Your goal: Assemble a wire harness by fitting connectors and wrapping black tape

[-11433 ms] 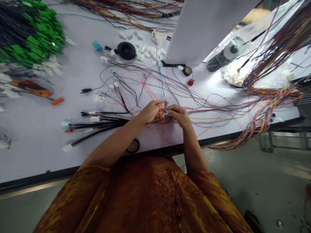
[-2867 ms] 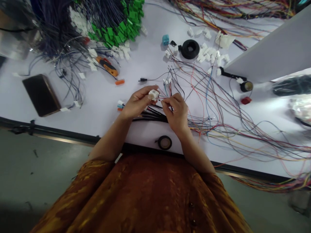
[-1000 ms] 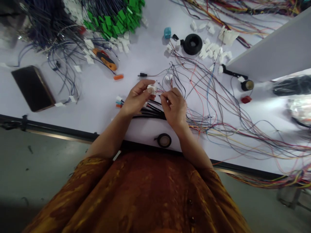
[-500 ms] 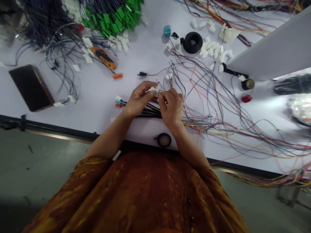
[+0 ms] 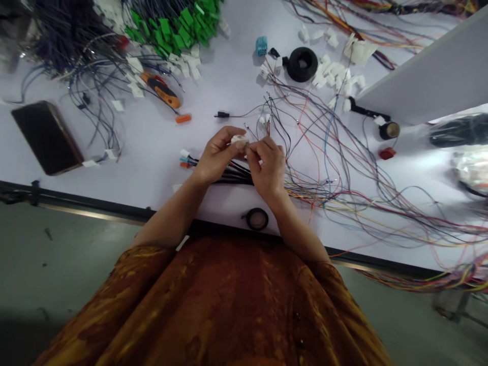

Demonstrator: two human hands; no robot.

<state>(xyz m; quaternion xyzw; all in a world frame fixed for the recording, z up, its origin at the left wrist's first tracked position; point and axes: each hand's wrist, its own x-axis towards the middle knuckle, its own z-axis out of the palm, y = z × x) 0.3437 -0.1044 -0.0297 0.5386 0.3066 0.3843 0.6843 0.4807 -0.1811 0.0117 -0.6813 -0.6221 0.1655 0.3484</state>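
Note:
My left hand [image 5: 216,156] pinches a white connector [image 5: 239,139] between thumb and fingertips. Touching its right side, my right hand [image 5: 268,165] has thumb and forefinger pressed together on what looks like a thin wire, whose end is hidden at the connector. Under both hands runs a bundle of black cables [image 5: 236,175], with white, blue and orange ends at its left. Thin wires [image 5: 280,127] spread out just beyond my right hand. A small black plug [image 5: 221,115] lies beyond my left hand.
A phone [image 5: 48,137], an orange-handled tool [image 5: 162,90] and green connectors [image 5: 179,30] are to the left. Black tape rolls lie behind [image 5: 293,65] and in front [image 5: 248,219] of my hands. A grey panel [image 5: 427,71] stands at right, near loose white connectors [image 5: 331,73].
My right hand has shifted very slightly left, its fingers still against the connector. The left hand keeps its hold, and the whole view has moved a little.

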